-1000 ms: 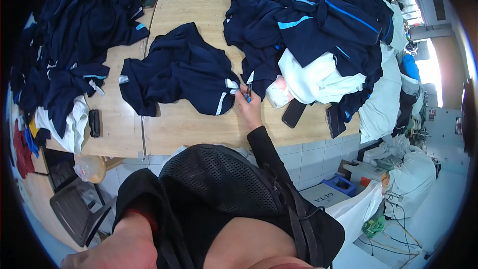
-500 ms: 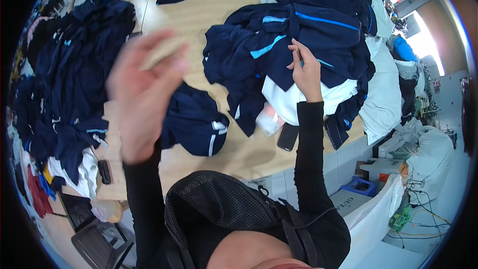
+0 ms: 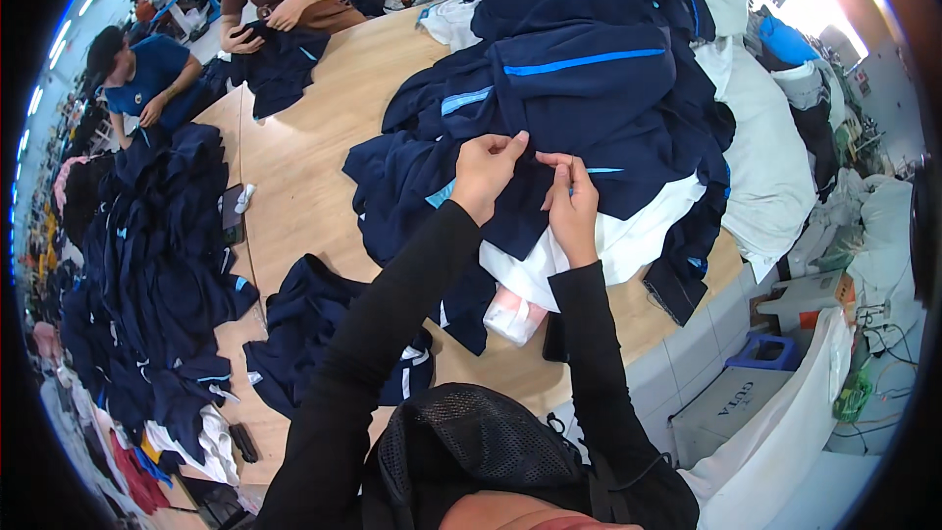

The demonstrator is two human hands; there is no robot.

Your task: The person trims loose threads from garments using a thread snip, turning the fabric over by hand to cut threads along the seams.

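Over a heap of navy garments (image 3: pixel 589 103) with light-blue stripes, my two hands are close together, fingertips a little apart. My left hand (image 3: pixel 488 177) is closed in a pinch, thumb against fingers, its tip pointing at the other hand. Thumb and fingers of my right hand (image 3: pixel 573 204) also press together. Whatever lies between the fingertips is too small to make out. Beneath my right wrist a white cloth (image 3: pixel 633 236) sticks out from under the navy fabric. A single navy garment (image 3: pixel 304 319) lies beside my left forearm.
A pink-and-white packet (image 3: pixel 514 315) and a dark phone (image 3: pixel 555 339) lie near the table's front edge. Another navy pile (image 3: pixel 162 275) covers the left side. Across the wooden table (image 3: pixel 324 142) two people handle dark fabric. White sacks (image 3: pixel 760 157) stand at the right.
My left hand has swung right from over the table to beside my right hand, above the heap. The view has shifted, bringing a second person into sight at the far side.
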